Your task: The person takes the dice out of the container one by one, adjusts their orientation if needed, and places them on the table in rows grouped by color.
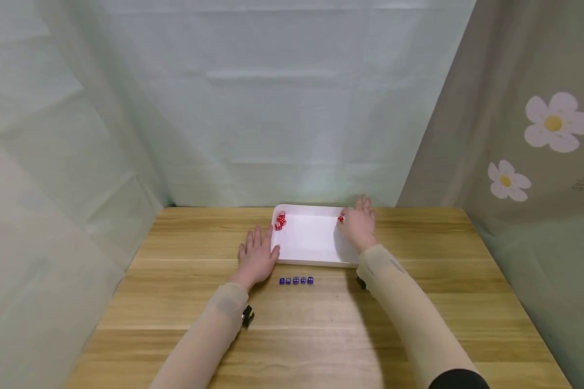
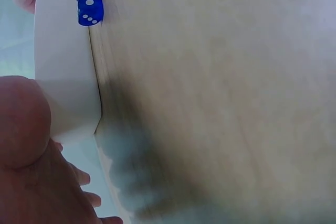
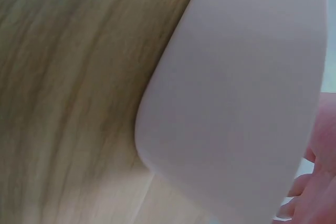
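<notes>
A white tray (image 1: 305,237) lies at the far side of the table. In its far left corner sits a small cluster of red dice (image 1: 280,221). Fingers spread and straight, my left hand (image 1: 258,258) rests along the tray's left side; its thumb is at the near left corner. Over the tray's right end, my right hand (image 1: 360,226) pinches a single red die (image 1: 340,219) between thumb and index finger, its other fingers extended past the rim. Several blue dice (image 1: 296,280) stand in a row on the table before the tray. The right wrist view hides the red die behind the tray wall (image 3: 236,98).
The wooden table (image 1: 190,346) spreads out in front and to both sides. A pale curtain (image 1: 282,108) hangs right behind its far edge, with a flower-patterned cloth (image 1: 496,129) on the right. The left wrist view shows blue dice (image 2: 90,11) close to the tray wall (image 2: 65,61).
</notes>
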`<state>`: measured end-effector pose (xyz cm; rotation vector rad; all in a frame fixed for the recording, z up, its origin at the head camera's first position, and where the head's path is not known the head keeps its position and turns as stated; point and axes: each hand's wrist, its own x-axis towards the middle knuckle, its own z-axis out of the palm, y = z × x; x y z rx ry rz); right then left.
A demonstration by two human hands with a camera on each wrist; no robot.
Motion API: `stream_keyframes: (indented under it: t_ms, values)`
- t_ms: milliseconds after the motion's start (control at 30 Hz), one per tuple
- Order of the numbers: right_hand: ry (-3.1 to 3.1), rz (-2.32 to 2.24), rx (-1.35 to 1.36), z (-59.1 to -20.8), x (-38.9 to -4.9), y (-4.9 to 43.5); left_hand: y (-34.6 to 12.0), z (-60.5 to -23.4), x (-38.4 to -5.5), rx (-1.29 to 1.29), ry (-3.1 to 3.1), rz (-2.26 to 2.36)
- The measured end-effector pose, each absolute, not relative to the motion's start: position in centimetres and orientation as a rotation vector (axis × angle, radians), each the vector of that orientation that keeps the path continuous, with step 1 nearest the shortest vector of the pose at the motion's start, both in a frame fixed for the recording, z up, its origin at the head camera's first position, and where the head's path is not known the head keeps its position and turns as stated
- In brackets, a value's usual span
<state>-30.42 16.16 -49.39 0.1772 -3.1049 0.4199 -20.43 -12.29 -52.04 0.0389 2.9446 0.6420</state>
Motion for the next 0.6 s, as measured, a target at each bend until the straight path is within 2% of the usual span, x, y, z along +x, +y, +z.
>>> stream_keyframes:
  t_ms: [600]
  values:
    - [-3.118, 0.365, 0.126, -49.88, -30.88, 16.06, -11.84, -51.98, -20.07, 0.065, 2.951, 0.664]
